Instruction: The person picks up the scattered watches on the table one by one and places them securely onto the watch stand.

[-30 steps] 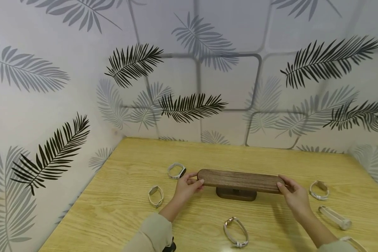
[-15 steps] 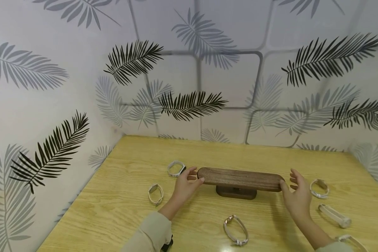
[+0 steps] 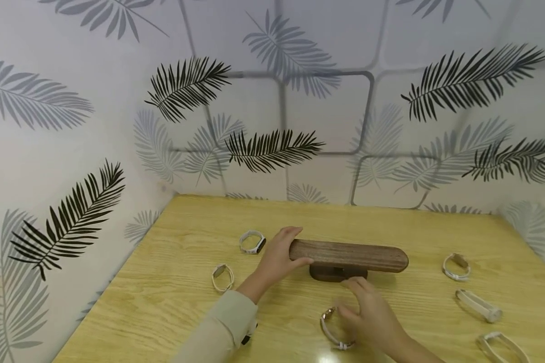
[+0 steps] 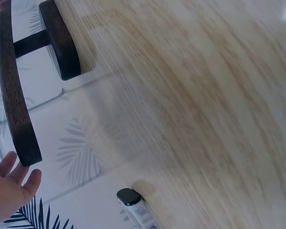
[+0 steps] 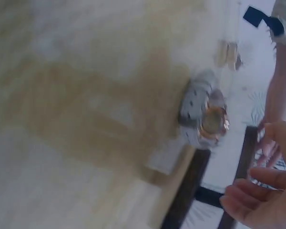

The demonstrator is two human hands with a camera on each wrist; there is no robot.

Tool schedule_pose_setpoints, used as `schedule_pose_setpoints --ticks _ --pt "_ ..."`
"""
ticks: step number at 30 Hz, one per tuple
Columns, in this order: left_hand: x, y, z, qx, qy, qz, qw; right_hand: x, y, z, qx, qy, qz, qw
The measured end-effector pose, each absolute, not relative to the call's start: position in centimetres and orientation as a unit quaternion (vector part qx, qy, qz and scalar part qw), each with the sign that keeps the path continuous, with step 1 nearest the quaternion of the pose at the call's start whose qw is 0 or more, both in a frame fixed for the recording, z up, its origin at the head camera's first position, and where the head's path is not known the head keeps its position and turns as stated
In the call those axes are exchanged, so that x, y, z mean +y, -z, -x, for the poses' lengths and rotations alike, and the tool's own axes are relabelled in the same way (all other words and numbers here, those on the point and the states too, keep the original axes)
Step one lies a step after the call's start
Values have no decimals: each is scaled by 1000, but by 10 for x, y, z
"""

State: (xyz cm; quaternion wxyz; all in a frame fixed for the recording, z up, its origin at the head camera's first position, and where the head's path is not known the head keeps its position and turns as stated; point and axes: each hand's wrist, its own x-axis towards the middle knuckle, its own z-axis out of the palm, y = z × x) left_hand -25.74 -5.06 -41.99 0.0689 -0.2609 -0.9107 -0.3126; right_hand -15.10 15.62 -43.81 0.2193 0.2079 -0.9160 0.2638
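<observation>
A dark wooden T-bar stand (image 3: 351,255) stands on the table, its long bar level above a short base (image 3: 327,273). My left hand (image 3: 276,256) holds the bar's left end, thumb in front and fingers behind. The left wrist view has these fingers (image 4: 20,172) at the bar's end. My right hand (image 3: 374,315), slightly blurred, is low in front of the stand with fingers extended and nothing in them. It hovers beside a white-strapped watch (image 3: 328,313) with a rose-gold case (image 5: 213,120), partly covering its loop in the head view.
On the left lie a white fitness band (image 3: 253,242) and a pale-strapped watch (image 3: 222,278). Three more light-strapped watches line the right side: the upper one (image 3: 456,266), the middle one (image 3: 479,305) and the lower one (image 3: 502,347). Leaf-patterned walls (image 3: 318,176) border the table.
My right hand has released the bar's right end and swung left and nearer to me, down to the watch in front. My left hand has slid further over the bar's left end.
</observation>
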Motion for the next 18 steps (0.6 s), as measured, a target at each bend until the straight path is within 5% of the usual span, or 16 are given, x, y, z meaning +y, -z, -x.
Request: schedule_pose_setpoints --ticks 5,18 --pt "-45 415 256 -916 293 268 53 152 448 149 -933 -290 -204 64" --pt "-46 416 258 -918 276 280 55 162 461 161 -911 -363 -188 -62"
